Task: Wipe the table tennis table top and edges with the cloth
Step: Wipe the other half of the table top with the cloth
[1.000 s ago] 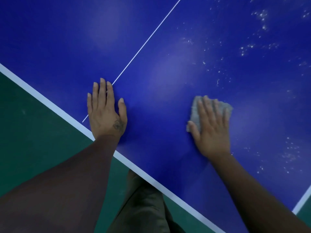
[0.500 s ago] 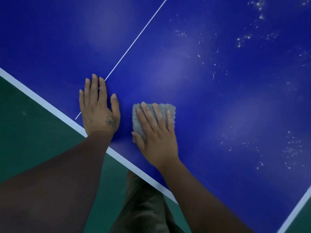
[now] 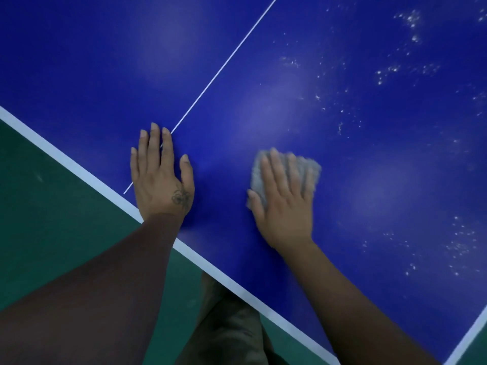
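The cloth [image 3: 257, 180], small, grey and nubbly with blurred edges, lies on the blue table [image 3: 263, 75] under the right hand [image 3: 286, 206], whose straight fingers press it flat. Left of it, the left hand [image 3: 160, 177] rests flat, fingers straight, holding nothing.

Both hands lie flat on the blue table [image 3: 263, 75], right hand [image 3: 286, 204] pressing grey cloth [image 3: 257, 177].

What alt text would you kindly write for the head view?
A person's right hand presses a grey cloth flat on a blue table tennis table, while the left hand rests flat near the white edge line. White specks dot the surface to the right.
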Demonstrator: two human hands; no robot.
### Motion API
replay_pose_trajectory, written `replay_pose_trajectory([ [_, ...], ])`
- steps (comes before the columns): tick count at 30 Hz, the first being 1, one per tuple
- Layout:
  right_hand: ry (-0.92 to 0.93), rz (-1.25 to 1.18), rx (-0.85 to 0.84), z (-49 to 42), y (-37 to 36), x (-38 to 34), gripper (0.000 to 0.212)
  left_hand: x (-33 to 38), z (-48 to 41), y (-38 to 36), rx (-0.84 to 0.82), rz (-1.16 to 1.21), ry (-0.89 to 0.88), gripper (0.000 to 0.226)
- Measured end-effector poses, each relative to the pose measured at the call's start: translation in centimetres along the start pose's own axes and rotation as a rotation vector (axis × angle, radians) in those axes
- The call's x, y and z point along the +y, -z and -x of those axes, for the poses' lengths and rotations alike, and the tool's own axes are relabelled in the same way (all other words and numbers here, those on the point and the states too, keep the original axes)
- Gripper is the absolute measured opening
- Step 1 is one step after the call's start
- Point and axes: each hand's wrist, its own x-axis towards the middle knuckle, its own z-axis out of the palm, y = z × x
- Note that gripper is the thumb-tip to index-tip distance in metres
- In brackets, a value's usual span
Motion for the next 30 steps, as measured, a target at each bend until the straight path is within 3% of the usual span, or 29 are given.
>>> replay_pose_trajectory([
  [6,0.095,-0.02,0.015,-14.5,0.0,-5.6,0.072,-0.1,0.0,-0.3,-0.001,0.01,-0.005,0.061],
  [9,0.237,0.008,0.002,-16.9,0.3,-3.3,0.072,-0.3,-0.1,-0.4,0.009,0.012,-0.003,0.06],
  [11,0.22,0.011,0.007,-17.6,1.0,-0.4,0.071,-0.3,-0.1,-0.3,0.012,0.015,-0.004,0.06],
  [15,-0.067,-0.034,0.017,-16.3,2.3,4.9,0.072,-0.3,-0.1,-0.3,0.006,0.009,-0.009,0.06],
  [18,-0.237,-0.014,0.057,-13.5,2.0,2.9,0.072,-0.2,-0.1,-0.3,-0.011,0.005,-0.001,0.061],
  [22,0.02,-0.009,0.053,-9.1,0.2,-2.7,0.068,-0.1,0.0,-0.1,-0.012,0.022,0.0,0.061],
  [25,0.167,-0.014,0.043,-6.5,0.1,-0.9,0.068,-0.1,0.1,-0.1,-0.012,0.029,0.006,0.061],
  [27,0.13,-0.015,0.043,-5.8,0.8,2.3,0.068,-0.1,0.1,-0.1,-0.014,0.039,0.001,0.061],
  [30,-0.081,0.016,0.037,-4.8,2.3,7.9,0.07,-0.1,0.2,0.0,-0.022,0.033,-0.006,0.061],
])
